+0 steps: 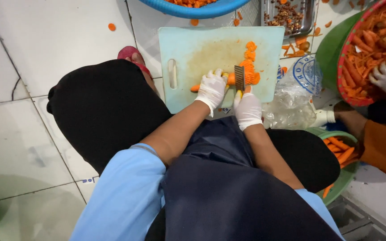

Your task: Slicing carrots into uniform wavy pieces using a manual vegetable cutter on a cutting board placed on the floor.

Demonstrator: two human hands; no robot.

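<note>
Crinkle cutter (239, 77) on held carrot (231, 79)

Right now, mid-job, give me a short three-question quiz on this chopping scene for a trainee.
1. True or false: the right hand holds a crinkle cutter.
2. What does the left hand pin to the cutting board?
3. The cut slices lie: A) left of the blade, B) right of it, C) off the board.

Key: 1 true; 2 a carrot; 3 B.
</note>
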